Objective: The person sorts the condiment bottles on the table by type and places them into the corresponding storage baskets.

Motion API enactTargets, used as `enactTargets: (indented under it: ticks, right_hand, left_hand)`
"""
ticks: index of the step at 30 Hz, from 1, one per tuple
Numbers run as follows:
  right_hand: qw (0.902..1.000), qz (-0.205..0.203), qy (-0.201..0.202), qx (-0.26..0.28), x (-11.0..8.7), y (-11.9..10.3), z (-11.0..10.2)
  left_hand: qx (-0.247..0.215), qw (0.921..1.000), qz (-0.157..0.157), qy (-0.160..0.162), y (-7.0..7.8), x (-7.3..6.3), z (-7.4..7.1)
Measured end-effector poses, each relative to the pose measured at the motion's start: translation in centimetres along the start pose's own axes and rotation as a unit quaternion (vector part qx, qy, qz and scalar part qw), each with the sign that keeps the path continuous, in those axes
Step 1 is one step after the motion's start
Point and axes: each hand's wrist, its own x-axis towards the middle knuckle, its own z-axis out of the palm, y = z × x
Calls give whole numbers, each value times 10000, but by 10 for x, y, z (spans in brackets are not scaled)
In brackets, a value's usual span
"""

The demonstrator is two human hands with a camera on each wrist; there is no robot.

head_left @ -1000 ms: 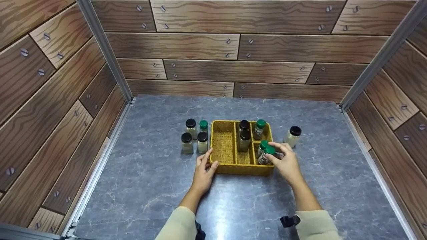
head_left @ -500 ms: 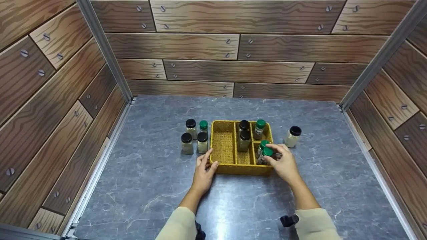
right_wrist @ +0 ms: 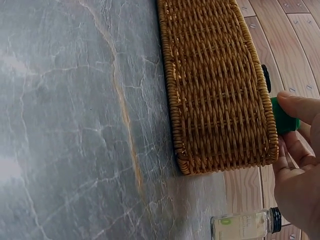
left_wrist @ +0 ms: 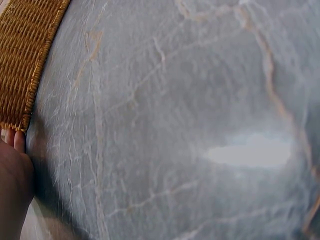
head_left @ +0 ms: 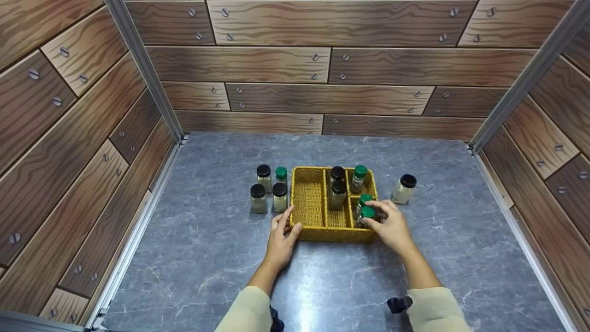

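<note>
A yellow-brown woven basket (head_left: 339, 234) with compartments stands on the table. My left hand (head_left: 279, 242) holds its front left corner, fingers along the side and thumb at the front rim. In the front right compartment, my right hand (head_left: 394, 230) pinches the green cap of a spice jar (head_left: 367, 212); its lower part is hidden. Right behind it is another green-capped jar (head_left: 365, 198). The right wrist view shows thumb and fingers on the green cap (right_wrist: 285, 117) above the basket rim. One more green-capped jar (head_left: 358, 179) is in the back right compartment, and two black-capped jars (head_left: 337, 196) fill part of the middle one.
Left of the basket stand three black-capped jars (head_left: 258, 199) and one green-capped jar (head_left: 281, 175). A black-capped jar (head_left: 404, 190) stands to the right, near my right hand. Wood-patterned walls (head_left: 327, 64) enclose the grey marbled table (head_left: 207, 258).
My right hand has lowered the green-capped jar slightly and brought it a little left, deeper into the front right compartment. My left hand and the basket have stayed put.
</note>
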Motion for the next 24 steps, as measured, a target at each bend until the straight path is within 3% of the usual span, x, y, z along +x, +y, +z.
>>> enactTargets:
  ticks: [24]
  right_hand:
    - [9996,96,-245,139,2,9,-4]
  left_hand:
    - [121,9999,-37,-94,0,1,-1]
